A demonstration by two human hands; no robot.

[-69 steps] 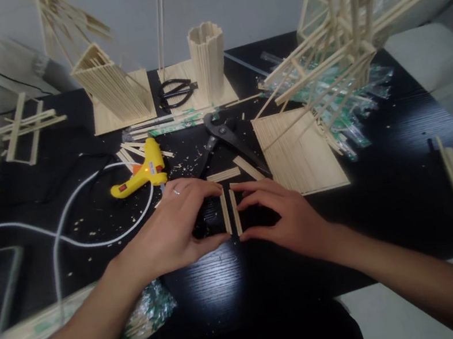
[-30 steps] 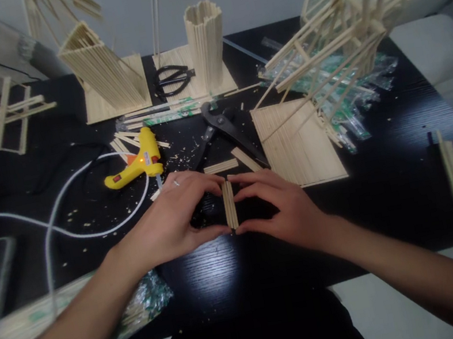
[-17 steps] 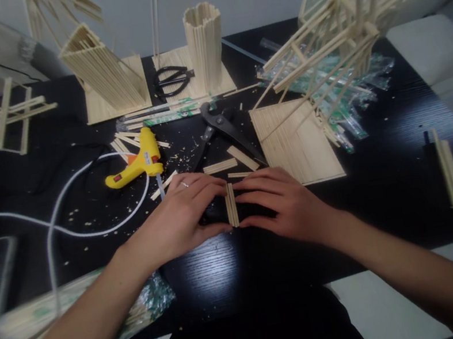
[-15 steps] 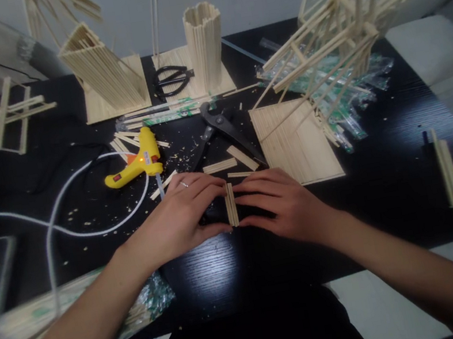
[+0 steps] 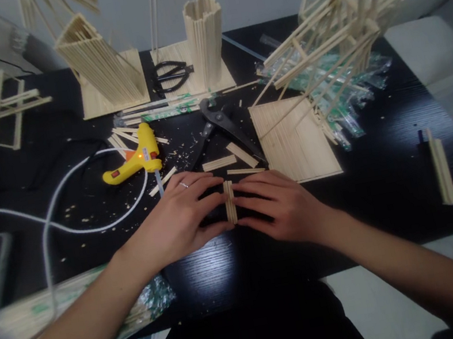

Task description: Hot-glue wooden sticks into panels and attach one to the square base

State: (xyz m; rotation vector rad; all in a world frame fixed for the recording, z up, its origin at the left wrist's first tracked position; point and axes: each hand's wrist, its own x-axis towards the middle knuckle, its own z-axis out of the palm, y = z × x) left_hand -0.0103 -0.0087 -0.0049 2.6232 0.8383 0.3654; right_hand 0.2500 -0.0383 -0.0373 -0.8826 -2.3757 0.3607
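A small bundle of short wooden sticks (image 5: 230,203) stands lengthwise between my hands near the middle of the black table. From its left side the fingertips and thumb of my left hand (image 5: 192,210) press against it. My right hand (image 5: 280,201) does the same from the right, so the sticks are squeezed side by side. Just beyond my fingers lie a short flat stick strip (image 5: 219,163) and another slanted strip (image 5: 242,155). Black pliers (image 5: 218,121) with spread handles rest behind them. To the left is a yellow glue gun (image 5: 137,157) with a glowing orange light.
A white cable (image 5: 47,221) loops across the left side. Two stick-walled towers (image 5: 206,38) on stick bases stand at the back, near black-handled scissors (image 5: 170,76). A flat stick panel (image 5: 295,140) lies right, under a large stick frame (image 5: 343,38). Plastic-wrapped sticks (image 5: 145,306) lie front left.
Both hands keep pressing the stick bundle in nearly the same place; my left fingers have shifted slightly. The whole view has moved a little.
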